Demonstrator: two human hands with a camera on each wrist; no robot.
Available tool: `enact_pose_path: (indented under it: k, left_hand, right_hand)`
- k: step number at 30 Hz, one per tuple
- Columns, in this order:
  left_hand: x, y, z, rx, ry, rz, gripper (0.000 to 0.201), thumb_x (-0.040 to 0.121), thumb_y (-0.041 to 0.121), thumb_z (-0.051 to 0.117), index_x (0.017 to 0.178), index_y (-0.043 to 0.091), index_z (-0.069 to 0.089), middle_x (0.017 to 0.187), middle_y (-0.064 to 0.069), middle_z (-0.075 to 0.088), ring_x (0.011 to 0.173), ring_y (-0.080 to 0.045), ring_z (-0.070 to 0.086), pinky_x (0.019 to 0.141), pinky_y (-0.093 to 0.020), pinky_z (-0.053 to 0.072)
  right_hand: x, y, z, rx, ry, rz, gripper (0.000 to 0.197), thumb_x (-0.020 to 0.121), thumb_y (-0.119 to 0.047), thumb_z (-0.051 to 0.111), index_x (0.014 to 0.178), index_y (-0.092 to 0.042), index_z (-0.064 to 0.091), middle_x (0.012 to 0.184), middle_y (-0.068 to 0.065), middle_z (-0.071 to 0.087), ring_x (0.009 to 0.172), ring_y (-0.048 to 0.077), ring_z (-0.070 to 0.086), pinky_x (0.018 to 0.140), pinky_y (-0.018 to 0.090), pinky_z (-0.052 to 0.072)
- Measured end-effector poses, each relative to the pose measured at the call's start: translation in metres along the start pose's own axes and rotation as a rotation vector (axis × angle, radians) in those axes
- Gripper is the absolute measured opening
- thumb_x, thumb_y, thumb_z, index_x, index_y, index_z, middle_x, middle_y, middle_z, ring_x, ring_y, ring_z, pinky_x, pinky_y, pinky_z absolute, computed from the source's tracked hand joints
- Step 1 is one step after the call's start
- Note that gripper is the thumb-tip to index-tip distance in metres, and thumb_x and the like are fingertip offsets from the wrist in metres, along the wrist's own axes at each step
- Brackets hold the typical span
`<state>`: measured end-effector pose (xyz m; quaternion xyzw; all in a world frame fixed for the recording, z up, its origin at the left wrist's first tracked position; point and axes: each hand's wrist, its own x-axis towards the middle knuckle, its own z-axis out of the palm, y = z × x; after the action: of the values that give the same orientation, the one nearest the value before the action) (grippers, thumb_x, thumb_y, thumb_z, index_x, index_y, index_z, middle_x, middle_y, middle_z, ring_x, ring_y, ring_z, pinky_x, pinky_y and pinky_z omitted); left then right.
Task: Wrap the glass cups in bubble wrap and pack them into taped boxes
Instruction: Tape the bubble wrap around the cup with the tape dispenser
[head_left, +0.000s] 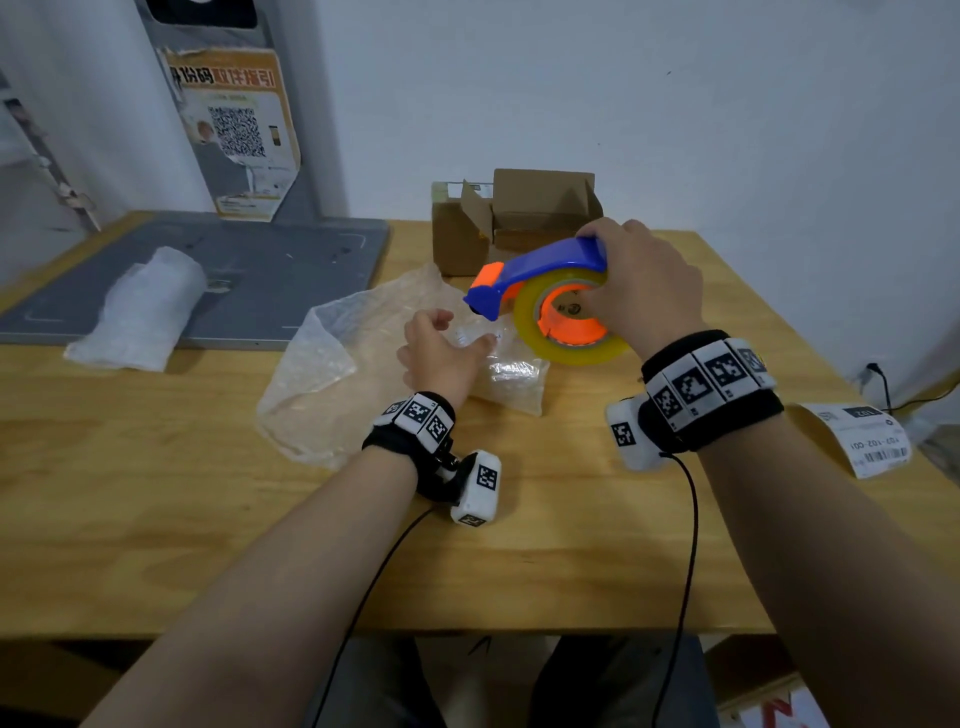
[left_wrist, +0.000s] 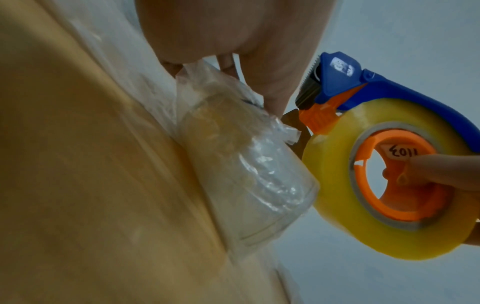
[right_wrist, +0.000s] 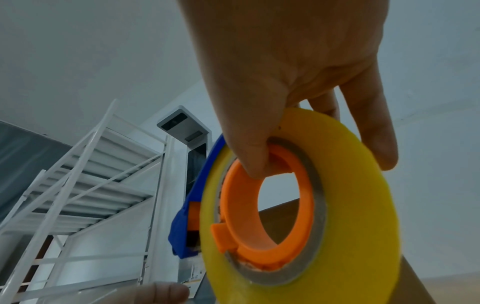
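A glass cup lies on its side on the wooden table, partly rolled in a clear bubble wrap sheet. My left hand holds the wrap against the cup's far end. My right hand grips a blue and orange tape dispenser with a yellowish tape roll, just above and right of the cup, its cutter end pointing at my left hand. An open cardboard box stands behind.
A second bubble-wrapped bundle lies on a grey metal base plate at the back left. Shipping labels curl over the table's right edge. White shelving shows in the right wrist view.
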<state>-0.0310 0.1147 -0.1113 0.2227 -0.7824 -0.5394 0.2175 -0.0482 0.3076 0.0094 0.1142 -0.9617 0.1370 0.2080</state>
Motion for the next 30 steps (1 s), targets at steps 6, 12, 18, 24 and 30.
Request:
enact_pose_path:
  k: [6, 12, 18, 24, 30]
  left_hand:
    - [0.001, 0.005, 0.002, 0.016, -0.045, 0.063, 0.051, 0.081, 0.038, 0.082, 0.113, 0.033, 0.043, 0.094, 0.022, 0.068, 0.118, -0.009, 0.054, 0.092, -0.039, 0.023]
    - [0.013, 0.000, -0.008, -0.083, -0.286, 0.012, 0.035, 0.072, 0.049, 0.068, 0.097, 0.029, 0.053, 0.092, 0.019, 0.078, 0.106, -0.009, 0.068, 0.107, -0.048, 0.044]
    - [0.017, 0.025, -0.035, -0.301, -0.430, -0.228, 0.042, 0.110, 0.041, 0.027, 0.094, 0.017, 0.058, 0.100, 0.001, 0.079, 0.090, -0.013, 0.064, 0.084, -0.036, 0.039]
    - [0.029, 0.023, -0.044, -0.341, -0.564, -0.364, 0.066, 0.103, 0.069, 0.021, 0.116, 0.020, 0.064, 0.108, 0.004, 0.079, 0.128, -0.025, 0.054, 0.115, -0.052, 0.024]
    - [0.027, 0.024, -0.054, -0.425, -0.678, -0.418, 0.028, 0.102, 0.047, 0.052, 0.084, 0.027, 0.056, 0.116, 0.001, 0.077, 0.111, -0.024, 0.063, 0.109, -0.043, 0.040]
  right_hand:
    - [-0.002, 0.009, -0.006, 0.083, 0.007, 0.042, 0.057, 0.081, -0.030, 0.076, 0.133, -0.035, 0.052, 0.112, -0.004, 0.061, 0.110, 0.031, 0.060, 0.085, 0.044, 0.049]
    - [-0.002, 0.001, -0.005, 0.151, 0.022, 0.031, 0.059, 0.081, -0.034, 0.079, 0.132, -0.036, 0.050, 0.098, -0.009, 0.055, 0.104, 0.029, 0.061, 0.077, 0.037, 0.042]
    - [-0.002, -0.009, 0.004, 0.155, 0.010, 0.006, 0.057, 0.083, -0.031, 0.076, 0.132, -0.038, 0.049, 0.100, -0.013, 0.052, 0.110, 0.030, 0.059, 0.079, 0.039, 0.044]
    - [0.002, -0.012, 0.008, 0.112, 0.007, -0.023, 0.057, 0.084, -0.032, 0.077, 0.133, -0.039, 0.048, 0.099, -0.013, 0.050, 0.109, 0.032, 0.059, 0.076, 0.040, 0.043]
    - [0.005, -0.011, 0.010, 0.123, 0.000, -0.051, 0.059, 0.085, -0.033, 0.076, 0.136, -0.040, 0.046, 0.113, -0.007, 0.062, 0.111, 0.033, 0.058, 0.079, 0.042, 0.048]
